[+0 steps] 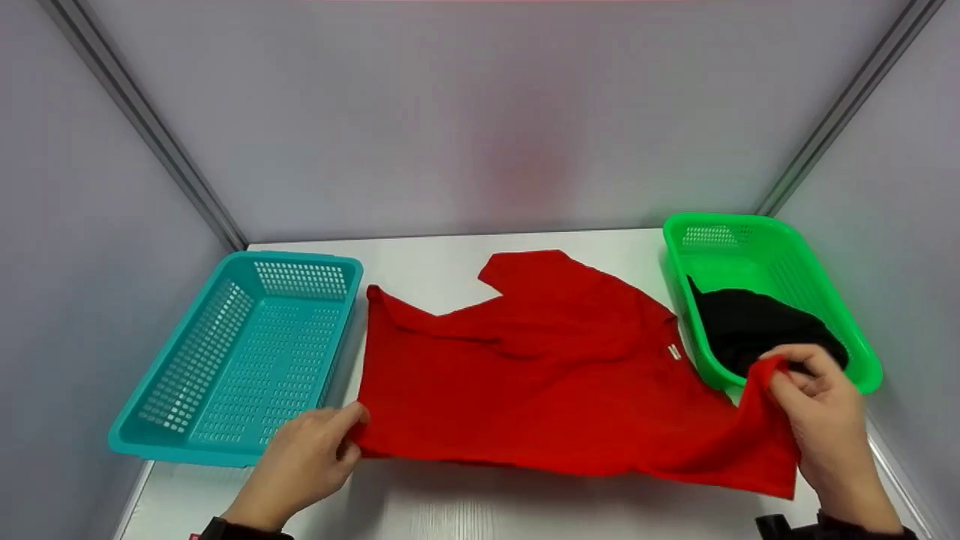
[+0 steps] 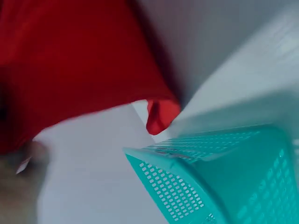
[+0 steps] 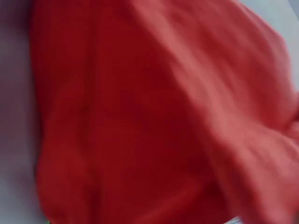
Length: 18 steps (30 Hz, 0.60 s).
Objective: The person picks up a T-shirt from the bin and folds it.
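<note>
- Far left, we see a teal basket (image 1: 289,345), its long side running away from us; only its own perforated floor shows inside.
- Next, the left hand (image 1: 304,457), just beside the basket's near right corner, pinching the red shirt's near left corner between thumb and fingers.
- Middle: the red shirt (image 1: 517,375), spread on the white table (image 1: 435,277) between two baskets. We read its long axis as left to right; a sleeve-like flap points toward the back wall. Near edge raised, with shadow below it.
- A small white label (image 1: 674,352) sits by the shirt's right edge.
- Right, a green basket (image 1: 720,262) holds black cloth (image 1: 765,322). We cannot tell if the shirt touches this basket.
- Far right, the right hand (image 1: 825,420) grips the shirt's right end, bunched and lifted, by the basket's near rim.
</note>
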Available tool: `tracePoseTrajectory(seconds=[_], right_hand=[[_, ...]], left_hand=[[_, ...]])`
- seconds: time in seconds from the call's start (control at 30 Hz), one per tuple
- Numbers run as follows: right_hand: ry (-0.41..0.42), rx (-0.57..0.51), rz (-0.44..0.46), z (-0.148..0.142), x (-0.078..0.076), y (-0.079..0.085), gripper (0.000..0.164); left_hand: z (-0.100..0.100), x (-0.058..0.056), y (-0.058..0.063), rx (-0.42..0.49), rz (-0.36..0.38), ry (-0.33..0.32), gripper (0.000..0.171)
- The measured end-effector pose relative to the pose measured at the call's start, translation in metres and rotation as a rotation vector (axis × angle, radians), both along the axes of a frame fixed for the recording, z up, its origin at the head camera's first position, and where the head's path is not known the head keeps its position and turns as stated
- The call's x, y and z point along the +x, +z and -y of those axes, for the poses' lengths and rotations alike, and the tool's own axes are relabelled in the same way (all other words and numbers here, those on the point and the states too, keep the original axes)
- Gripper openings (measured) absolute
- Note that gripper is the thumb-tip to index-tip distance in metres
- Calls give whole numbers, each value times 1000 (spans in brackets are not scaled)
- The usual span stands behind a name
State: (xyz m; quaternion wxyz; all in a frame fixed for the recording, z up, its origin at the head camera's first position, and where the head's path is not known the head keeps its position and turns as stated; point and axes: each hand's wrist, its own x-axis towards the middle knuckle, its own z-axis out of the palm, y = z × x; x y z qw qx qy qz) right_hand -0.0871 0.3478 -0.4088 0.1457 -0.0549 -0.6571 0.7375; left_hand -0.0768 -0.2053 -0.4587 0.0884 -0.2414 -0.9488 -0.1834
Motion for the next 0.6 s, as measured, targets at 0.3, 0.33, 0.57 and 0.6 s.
tracePoseTrajectory(seconds=[0.3,0.33,0.57,0.6], right_hand=[[135,513,350,-3,-19,-20,13],[108,550,331,-2,-24,-22,15],[-172,901,208,7,-52,-33,15],[-198,941,194,7,-56,-35,15]], left_hand=[[-3,-5,-18,-53,444,36,25],[-6,-7,-20,-51,427,71,25],[-23,-26,-34,-78,221,290,16],[-25,-28,-35,-86,197,313,16]])
